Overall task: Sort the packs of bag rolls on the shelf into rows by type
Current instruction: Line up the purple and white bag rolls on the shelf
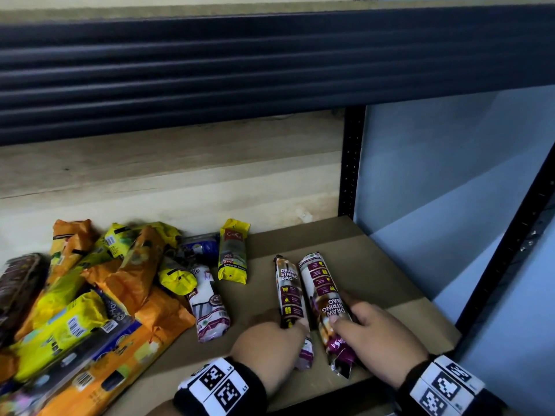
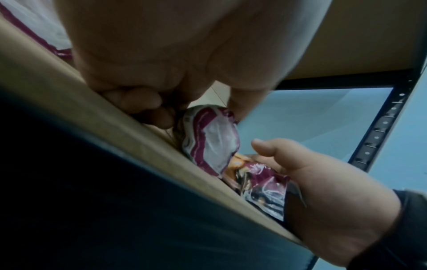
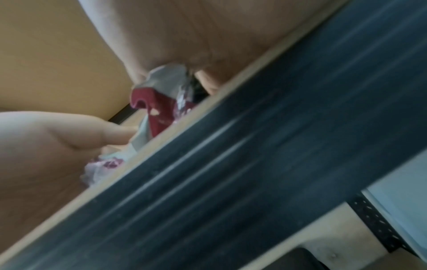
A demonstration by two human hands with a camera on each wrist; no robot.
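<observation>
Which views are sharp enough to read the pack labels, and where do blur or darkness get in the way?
Head view: right drawstring pack print readable, left-hand pile slightly smeared. Left wrist view: dim, soft; left hand fills the top. Right wrist view: heavily motion-blurred, no lettering legible.

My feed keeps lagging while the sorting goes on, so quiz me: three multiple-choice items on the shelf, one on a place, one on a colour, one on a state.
1. Where do the two drawstring bag packs lie?
A. on the right part of the shelf
B. on top of the pile
C. on the floor

2. What colour is the lone pack behind them by the back wall?
A. blue
B. yellow
C. white

3. What is the right hand doing?
A. hanging idle
B. pressing flat on the shelf
C. gripping a pack

Answers: 1 A, the left pack and right pack lie side by side on the bare shelf board, away from the pile. 2 B, its wrapper is yellow. 3 C, its fingers curl round the right pack; the left hand grips the other.
</observation>
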